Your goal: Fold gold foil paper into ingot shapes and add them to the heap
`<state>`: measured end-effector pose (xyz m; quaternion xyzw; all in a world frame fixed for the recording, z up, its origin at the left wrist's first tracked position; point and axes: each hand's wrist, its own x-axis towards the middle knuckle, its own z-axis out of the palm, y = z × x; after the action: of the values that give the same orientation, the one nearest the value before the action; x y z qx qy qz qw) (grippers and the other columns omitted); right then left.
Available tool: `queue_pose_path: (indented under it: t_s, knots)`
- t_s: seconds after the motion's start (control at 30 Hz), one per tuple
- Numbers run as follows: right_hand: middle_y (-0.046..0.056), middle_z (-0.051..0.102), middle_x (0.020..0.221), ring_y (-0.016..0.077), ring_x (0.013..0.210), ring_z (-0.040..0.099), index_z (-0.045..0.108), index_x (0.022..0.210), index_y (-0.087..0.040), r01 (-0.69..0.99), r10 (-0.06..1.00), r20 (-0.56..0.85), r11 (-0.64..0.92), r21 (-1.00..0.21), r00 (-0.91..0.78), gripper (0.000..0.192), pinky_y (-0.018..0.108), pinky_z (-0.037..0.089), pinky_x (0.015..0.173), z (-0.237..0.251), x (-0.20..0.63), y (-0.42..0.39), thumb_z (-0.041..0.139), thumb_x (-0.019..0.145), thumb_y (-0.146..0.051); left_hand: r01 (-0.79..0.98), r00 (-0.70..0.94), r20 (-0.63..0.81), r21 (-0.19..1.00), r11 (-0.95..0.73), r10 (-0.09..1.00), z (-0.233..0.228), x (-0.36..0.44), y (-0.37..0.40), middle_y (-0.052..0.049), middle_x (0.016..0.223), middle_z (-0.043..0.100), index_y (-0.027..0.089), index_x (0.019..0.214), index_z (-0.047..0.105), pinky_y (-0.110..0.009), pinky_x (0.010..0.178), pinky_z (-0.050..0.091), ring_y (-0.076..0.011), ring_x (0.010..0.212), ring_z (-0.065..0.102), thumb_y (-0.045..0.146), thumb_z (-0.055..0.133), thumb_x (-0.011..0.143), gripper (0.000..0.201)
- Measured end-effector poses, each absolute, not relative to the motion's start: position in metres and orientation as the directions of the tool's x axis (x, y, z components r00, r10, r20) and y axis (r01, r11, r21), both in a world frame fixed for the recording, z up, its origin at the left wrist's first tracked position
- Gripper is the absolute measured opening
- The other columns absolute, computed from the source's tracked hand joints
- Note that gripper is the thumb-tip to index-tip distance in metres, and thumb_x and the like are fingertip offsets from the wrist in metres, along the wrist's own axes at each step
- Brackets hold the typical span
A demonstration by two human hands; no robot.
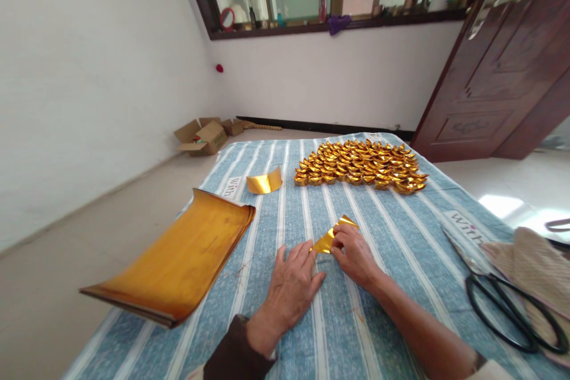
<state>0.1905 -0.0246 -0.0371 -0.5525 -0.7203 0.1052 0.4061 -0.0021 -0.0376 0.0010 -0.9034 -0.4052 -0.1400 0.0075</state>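
Note:
A small piece of shiny gold foil paper (326,241), slanted and partly folded, lies on the striped cloth between my hands. My right hand (354,252) pinches its right side between thumb and fingers. At the paper's left corner rests my left hand (294,279), palm down, fingertips touching the edge and thumb apart. Beyond them stand several rows of folded gold paper ingots (356,166). A single curved gold sheet (265,181) sits farther left, and a stack of large gold sheets (178,255) lies beside my left arm.
Black-handled scissors (494,291) lie at the right, next to a beige cloth (541,267). The blue striped tablecloth (276,356) covers the table. An open cardboard box (205,136) is on the floor at the back left. A dark red door (494,71) stands at the right.

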Motion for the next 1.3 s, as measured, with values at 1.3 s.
queue_pose_path:
  t_s: [1.3]
  knots:
    - [0.008,0.063,0.094,0.0239,0.095,0.055,0.054,0.067,-0.021,0.707,0.874,0.482,0.381,-0.596,-0.064,0.017,0.042,0.046,0.087,-0.036,0.190,-0.027,0.053,0.081,-0.011,0.678,0.704,0.207,0.085,-0.730,0.679,-0.007,0.019,-0.041,-0.020,0.146,0.046,0.008,0.139,0.044,-0.051,0.110,0.040,-0.0330,0.136,0.043,0.036,0.058,0.091,0.057]
